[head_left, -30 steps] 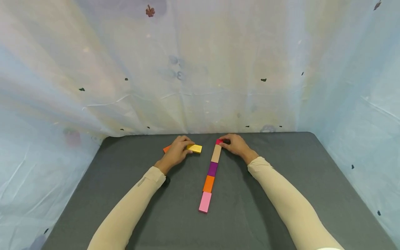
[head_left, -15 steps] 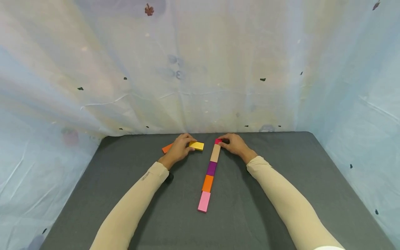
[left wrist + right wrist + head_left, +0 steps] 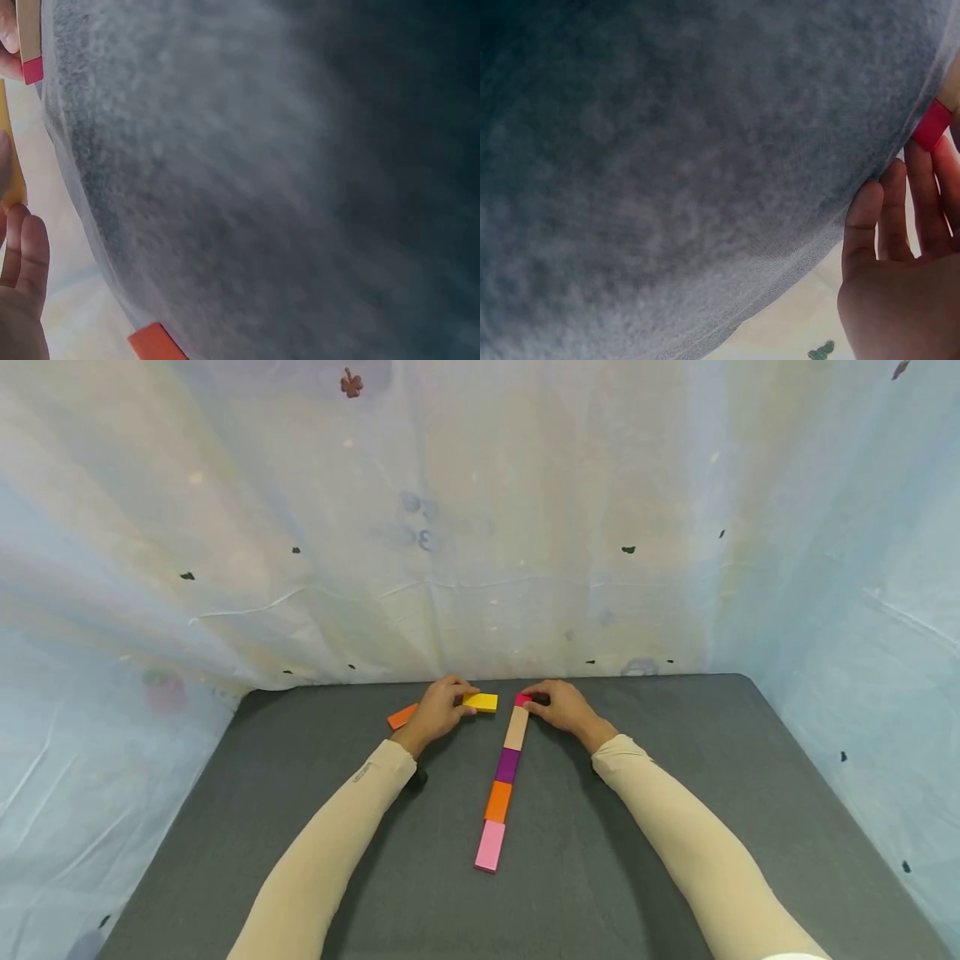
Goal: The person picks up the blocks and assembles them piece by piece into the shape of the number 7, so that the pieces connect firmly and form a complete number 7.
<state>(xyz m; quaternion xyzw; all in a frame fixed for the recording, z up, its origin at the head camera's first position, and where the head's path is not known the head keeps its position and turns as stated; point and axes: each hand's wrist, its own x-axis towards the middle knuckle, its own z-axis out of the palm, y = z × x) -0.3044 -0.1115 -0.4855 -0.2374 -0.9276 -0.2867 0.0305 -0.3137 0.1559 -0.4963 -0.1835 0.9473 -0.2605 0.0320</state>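
Between thumb and fingers, my left hand (image 3: 437, 710) pinches a yellow block (image 3: 482, 702) near the table's far edge, to the left of a row of coloured blocks. In the left wrist view the yellow block (image 3: 13, 169) shows at the left border beside the fingers. My right hand (image 3: 566, 710) holds the red block (image 3: 522, 699) at the row's far end with thumb and fingertips. Below the red block, the row runs toward me: a beige block (image 3: 516, 728), a purple block (image 3: 507, 766), an orange block (image 3: 498, 801) and a pink block (image 3: 490, 845).
Another orange block (image 3: 402, 717) lies left of my left hand, partly hidden by it. The dark grey table (image 3: 645, 893) ends at a pale printed curtain (image 3: 480, 610) that hangs behind and along both sides.
My left hand has moved right and slightly away from me with the yellow block, closer to the row's far end. My right hand stays at the red block; the row keeps its place.
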